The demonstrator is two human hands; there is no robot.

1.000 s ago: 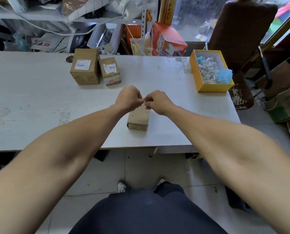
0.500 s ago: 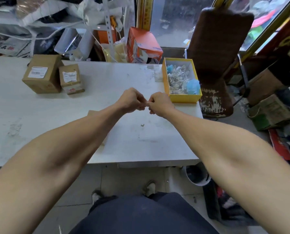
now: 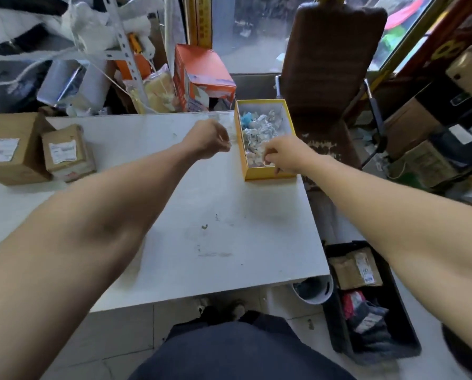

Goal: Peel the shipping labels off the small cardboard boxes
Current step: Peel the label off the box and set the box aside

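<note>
Two small cardboard boxes stand at the table's left, a larger one (image 3: 8,149) and a smaller one (image 3: 66,152), each with a white shipping label on top. A yellow box (image 3: 267,174) at the table's right edge holds several crumpled labels (image 3: 256,133). My right hand (image 3: 284,153) hangs over its near end, fingers curled down into it; whether they pinch a scrap is hidden. My left hand (image 3: 208,141) hovers just left of the yellow box as a loose fist, and nothing shows in it.
The white table (image 3: 229,229) ends just right of the yellow box. A brown chair (image 3: 330,64) stands beyond that edge. A black crate (image 3: 366,303) with a labelled parcel and a white bucket (image 3: 314,292) sit on the floor at the right. Clutter and an orange carton (image 3: 201,75) line the back.
My hands, pressed together over the table before, have parted. The right one moved over the yellow box and the left followed to its left side. My view swung to the right.
</note>
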